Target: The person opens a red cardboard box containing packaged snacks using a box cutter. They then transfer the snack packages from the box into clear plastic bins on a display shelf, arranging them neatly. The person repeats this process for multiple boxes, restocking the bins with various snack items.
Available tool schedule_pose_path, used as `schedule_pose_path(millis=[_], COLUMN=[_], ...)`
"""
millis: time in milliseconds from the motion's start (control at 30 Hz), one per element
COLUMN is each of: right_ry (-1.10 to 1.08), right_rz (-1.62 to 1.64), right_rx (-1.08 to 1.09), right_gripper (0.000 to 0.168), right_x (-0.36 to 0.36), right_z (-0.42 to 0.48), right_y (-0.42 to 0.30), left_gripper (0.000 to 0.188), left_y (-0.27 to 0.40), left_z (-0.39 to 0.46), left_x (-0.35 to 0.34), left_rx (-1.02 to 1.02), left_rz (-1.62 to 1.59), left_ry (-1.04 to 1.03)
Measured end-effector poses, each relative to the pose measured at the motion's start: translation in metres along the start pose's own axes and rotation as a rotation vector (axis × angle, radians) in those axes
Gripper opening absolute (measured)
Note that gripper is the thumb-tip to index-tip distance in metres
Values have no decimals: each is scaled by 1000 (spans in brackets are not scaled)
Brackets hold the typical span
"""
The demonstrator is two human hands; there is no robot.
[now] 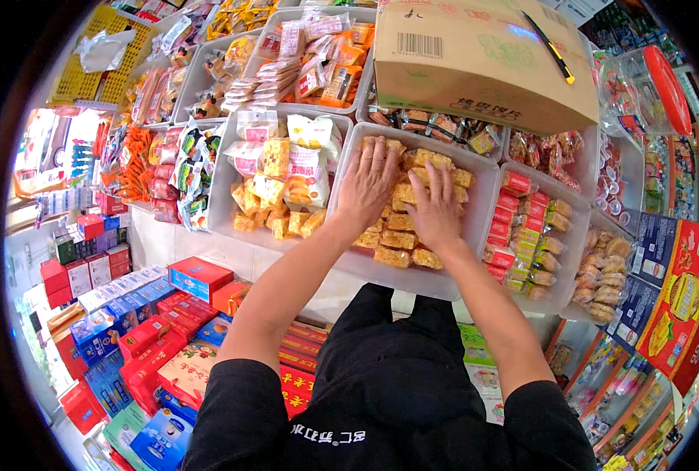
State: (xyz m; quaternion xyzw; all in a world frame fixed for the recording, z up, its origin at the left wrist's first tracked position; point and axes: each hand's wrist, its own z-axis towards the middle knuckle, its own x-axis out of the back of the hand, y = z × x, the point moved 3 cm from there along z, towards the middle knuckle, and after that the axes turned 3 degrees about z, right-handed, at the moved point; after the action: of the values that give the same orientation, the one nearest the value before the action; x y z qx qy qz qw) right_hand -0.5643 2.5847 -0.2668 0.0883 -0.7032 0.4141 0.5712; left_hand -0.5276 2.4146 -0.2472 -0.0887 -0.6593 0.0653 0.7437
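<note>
A translucent plastic bin (402, 278) stands before me, holding rows of individually wrapped golden puffed-grain cakes (399, 239). My left hand (369, 181) rests palm down over the cakes along the bin's left side, its fingers extended toward the back corner. To its right, my right hand (435, 207) lies on the stacked cakes with fingers spread and thumb apart. Neither hand shows a cake enclosed in it, though both palms are hidden. The bin to the left (217, 203) contains similar yellow cakes (267, 203) and white printed packets (308, 171).
A cardboard carton (479, 70) sits across the bins behind, with a yellow-and-black utility knife (552, 53) on top. Red-labelled snack packs (505, 221) fill the right bin. A red-lidded clear jar (638, 88) stands far right. Stacked gift boxes (199, 277) occupy the lower left.
</note>
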Motion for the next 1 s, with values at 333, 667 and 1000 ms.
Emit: schedule_pose_path(millis=[333, 667, 1000], right_ry=[361, 433, 383], right_rz=[601, 824, 797], right_rx=[-328, -494, -365], right_gripper=[85, 60, 58], right_x=[-6, -20, -15], right_z=[-17, -7, 14], right_y=[14, 14, 29], left_gripper=[70, 68, 90], left_y=[23, 26, 19], left_z=[-16, -22, 8], left_x=[7, -9, 2], left_rx=[-28, -119, -109], left_rz=[-305, -250, -378], left_ry=[-68, -34, -148])
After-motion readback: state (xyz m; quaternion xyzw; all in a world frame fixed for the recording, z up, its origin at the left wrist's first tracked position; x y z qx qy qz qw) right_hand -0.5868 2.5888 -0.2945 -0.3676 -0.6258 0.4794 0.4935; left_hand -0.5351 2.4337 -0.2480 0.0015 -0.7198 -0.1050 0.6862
